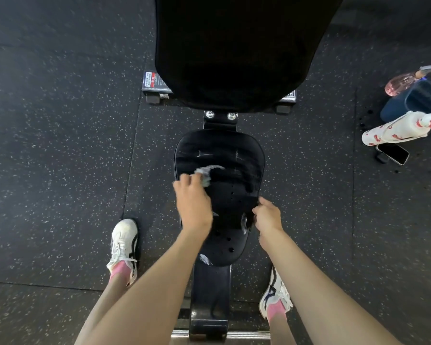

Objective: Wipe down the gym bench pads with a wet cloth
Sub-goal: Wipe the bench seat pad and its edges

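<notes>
Glossy black seat pad (234, 150), soft grey cloth (205, 173), matt speckled rubber floor (60, 145), shiny metal bolts (210, 114).

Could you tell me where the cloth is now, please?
In the head view, the left hand grips the cloth on the seat pad, left of centre.

I have both bare forearms reaching forward and down toward the seat pad (230, 195), the left one crossing over its near left edge. My left hand (193, 205) lies back-up over the pad's left half, fingers curled round a pale cloth (204, 174) and pressing it onto the surface. My right hand (268, 217) sits at the pad's right edge, fingers curled against that edge. Both wrists look roughly straight.
</notes>
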Demonstrator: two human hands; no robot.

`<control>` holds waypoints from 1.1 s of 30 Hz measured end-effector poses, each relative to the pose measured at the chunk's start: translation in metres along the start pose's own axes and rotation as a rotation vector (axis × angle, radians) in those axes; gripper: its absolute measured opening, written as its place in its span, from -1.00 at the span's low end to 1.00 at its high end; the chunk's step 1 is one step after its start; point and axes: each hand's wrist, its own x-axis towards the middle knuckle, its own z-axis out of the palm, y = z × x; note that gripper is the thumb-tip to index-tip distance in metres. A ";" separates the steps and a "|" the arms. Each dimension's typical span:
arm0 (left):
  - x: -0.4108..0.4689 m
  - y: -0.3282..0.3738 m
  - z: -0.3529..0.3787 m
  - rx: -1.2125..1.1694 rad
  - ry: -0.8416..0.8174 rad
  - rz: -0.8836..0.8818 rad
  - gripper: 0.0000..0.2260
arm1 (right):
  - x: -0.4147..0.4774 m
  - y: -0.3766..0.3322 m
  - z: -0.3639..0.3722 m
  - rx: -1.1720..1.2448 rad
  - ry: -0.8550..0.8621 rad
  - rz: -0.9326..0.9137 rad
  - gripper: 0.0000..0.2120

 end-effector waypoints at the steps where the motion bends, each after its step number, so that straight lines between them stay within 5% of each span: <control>1: -0.007 0.010 0.006 0.021 -0.044 0.052 -0.65 | 0.000 0.000 -0.001 0.016 -0.004 -0.003 -0.49; 8: -0.012 0.038 0.011 -0.185 -0.296 0.249 -0.69 | 0.001 0.002 -0.004 0.059 -0.053 0.019 -0.54; 13: 0.013 0.007 -0.013 -0.119 -0.024 0.022 -0.69 | 0.009 0.005 -0.004 0.045 -0.091 0.044 -0.50; 17: 0.012 -0.005 -0.011 -0.033 0.027 -0.086 -0.70 | 0.016 0.011 -0.006 0.074 -0.101 0.045 -0.50; 33: -0.043 0.068 0.036 -0.148 -0.372 0.371 -0.67 | 0.010 0.005 -0.024 0.364 -0.216 0.095 -0.69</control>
